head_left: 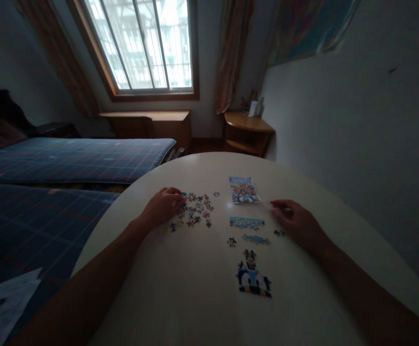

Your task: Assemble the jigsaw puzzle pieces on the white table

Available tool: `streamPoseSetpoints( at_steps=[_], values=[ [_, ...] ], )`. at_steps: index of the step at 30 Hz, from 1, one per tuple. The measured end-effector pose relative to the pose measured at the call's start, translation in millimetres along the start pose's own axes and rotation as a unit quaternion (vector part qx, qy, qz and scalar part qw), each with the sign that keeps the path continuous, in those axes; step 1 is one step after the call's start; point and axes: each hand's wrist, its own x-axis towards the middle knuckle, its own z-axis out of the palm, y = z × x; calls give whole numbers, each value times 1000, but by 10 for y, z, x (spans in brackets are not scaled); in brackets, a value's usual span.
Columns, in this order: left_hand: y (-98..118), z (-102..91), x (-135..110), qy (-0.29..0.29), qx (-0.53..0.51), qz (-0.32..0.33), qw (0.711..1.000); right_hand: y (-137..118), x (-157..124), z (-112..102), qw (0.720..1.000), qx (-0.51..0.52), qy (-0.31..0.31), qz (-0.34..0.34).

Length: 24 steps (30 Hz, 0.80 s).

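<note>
My left hand [165, 204] rests at the left edge of a loose pile of jigsaw pieces [196, 209], its fingers bent down among them and its thumb apart. I see nothing held in it. My right hand [293, 218] is on the right side, fingers loosely curled with a gap at the thumb and nothing visible between them. Just below it lies a small dark jigsaw piece [278, 233]. Left of it are a joined lettered strip [247, 222], a shorter joined strip [256, 239] and a single piece [231, 241]. Nearer me is a larger joined section [254, 281] with cartoon figures.
A picture sheet [244, 190] with cartoon figures lies beyond the lettered strip. Everything is on a round white table [187, 298]. A bed [75, 158] with a plaid cover stands to the left, with papers [9, 300] on it. A wall [357, 134] runs along the right.
</note>
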Motion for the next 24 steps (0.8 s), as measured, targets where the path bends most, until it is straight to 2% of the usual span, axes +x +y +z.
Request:
streamPoseSetpoints(
  at_steps=[10, 24],
  values=[
    [23, 145, 41, 6, 1, 30, 1000, 83, 20, 36, 1000, -3, 0, -13],
    [54, 95, 51, 23, -13, 9, 1000, 65, 15, 36, 1000, -4, -2, -14]
  ],
)
